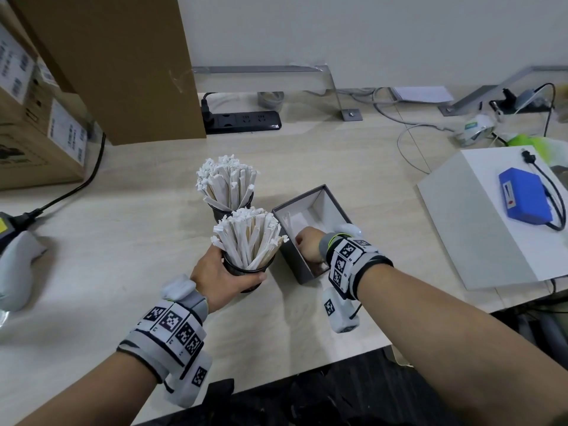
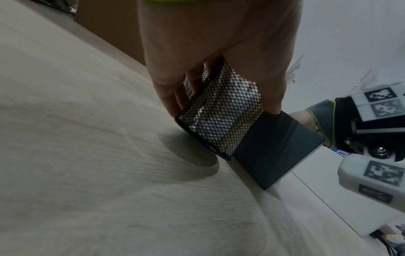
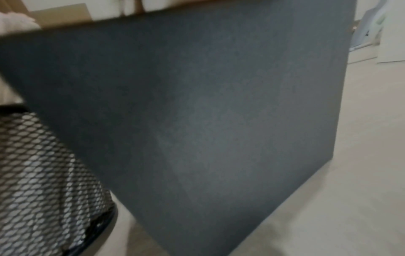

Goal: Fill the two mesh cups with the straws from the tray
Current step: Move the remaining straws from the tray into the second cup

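Left hand (image 1: 219, 276) is wrapped round the near mesh cup (image 1: 246, 270), fingers and thumb curled on its wall. Left wrist cam confirms it: fingers (image 2: 166, 97) on one side, thumb on the other, and the cup looks tilted w/ one edge of its base off the table (image 1: 123, 241). Cup's crammed w/ paper-wrapped straws (image 1: 249, 238) fanning out the top. Second mesh cup (image 1: 222, 210) sits right behind it, also packed w/ straws (image 1: 227, 182), nobody touching that one.

Right hand (image 1: 309, 249) is down inside the tray (image 1: 290, 256), which is a dark grey box w/ a white inside, sitting just right of the near cup and touching it or v close. Fingers point into the box and are hidden from the head cam, so can't tell if they're pinching anything. There's prob a straw or two left on the white floor (image 1: 290, 221) at the far end, but it's white on white, hard to say. Right wrist cam is no help, just the box's outer wall (image 3: 208, 104) filling the shot and a bit of mesh (image 3: 43, 181) at lower left.

Other stuff: cardboard boxes (image 1: 116, 56) back left, black power strip (image 1: 242, 121) by the wall, white box (image 1: 479, 222) on the right w/ a blue pack (image 1: 524, 195) on top.
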